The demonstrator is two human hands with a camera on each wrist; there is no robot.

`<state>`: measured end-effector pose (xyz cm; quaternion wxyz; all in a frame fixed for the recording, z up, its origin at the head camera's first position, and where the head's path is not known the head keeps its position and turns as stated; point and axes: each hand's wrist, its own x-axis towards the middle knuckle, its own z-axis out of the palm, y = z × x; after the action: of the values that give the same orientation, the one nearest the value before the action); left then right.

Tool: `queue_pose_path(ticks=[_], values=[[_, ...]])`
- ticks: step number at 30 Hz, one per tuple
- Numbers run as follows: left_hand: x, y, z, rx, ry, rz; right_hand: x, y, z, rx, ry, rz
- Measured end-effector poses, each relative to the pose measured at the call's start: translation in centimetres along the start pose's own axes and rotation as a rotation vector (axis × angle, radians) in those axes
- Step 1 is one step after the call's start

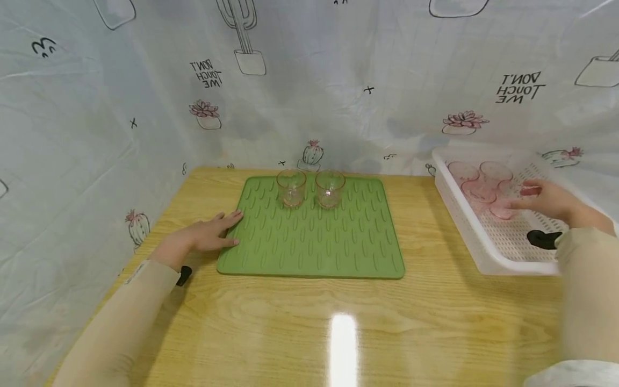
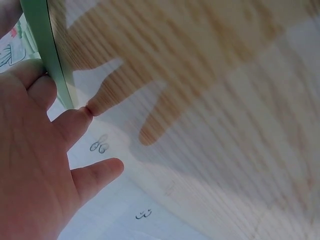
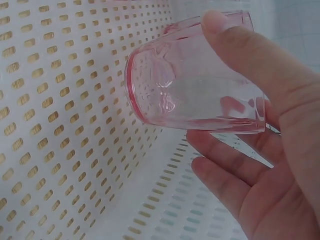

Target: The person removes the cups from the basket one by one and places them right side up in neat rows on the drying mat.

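My right hand (image 1: 556, 203) reaches into the white basket (image 1: 459, 226) and holds a pink-tinted clear glass (image 3: 195, 87). In the right wrist view the thumb lies on one side of the glass and the fingers on the other. Left of it in the basket stand several more pink glasses (image 1: 479, 191). My left hand (image 1: 208, 235) rests at the left edge of the green ribbed mat (image 1: 314, 242), fingers spread, fingertips at the rim. Two similar glasses, a left one (image 1: 292, 189) and a right one (image 1: 330, 190), stand side by side near the mat's back edge.
The wooden table (image 1: 271, 328) carries the mat in the middle and the basket at the right. A white printed curtain (image 1: 338, 80) hangs behind the table and along its left side. The basket's raised walls surround the glasses inside.
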<state>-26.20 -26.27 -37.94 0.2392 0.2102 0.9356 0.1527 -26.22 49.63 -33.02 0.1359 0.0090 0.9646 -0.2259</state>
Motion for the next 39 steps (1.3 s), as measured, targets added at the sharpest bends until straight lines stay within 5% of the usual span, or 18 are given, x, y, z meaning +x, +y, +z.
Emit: queue_pose_path(ticks=[9, 26, 39], values=[[-0.2, 0.0, -0.3, 0.003, -0.007, 0.0, -0.6, -0.8, -0.7, 0.109, 0.025, -0.005], [0.0, 0.0, -0.6, 0.011, -0.007, 0.014, -1.1, -1.1, -0.8, 0.222, 0.241, -0.04], [0.2, 0.0, -0.1, -0.005, -0.005, 0.017, -2.1, -3.5, -1.4, 0.227, 0.204, -0.091]])
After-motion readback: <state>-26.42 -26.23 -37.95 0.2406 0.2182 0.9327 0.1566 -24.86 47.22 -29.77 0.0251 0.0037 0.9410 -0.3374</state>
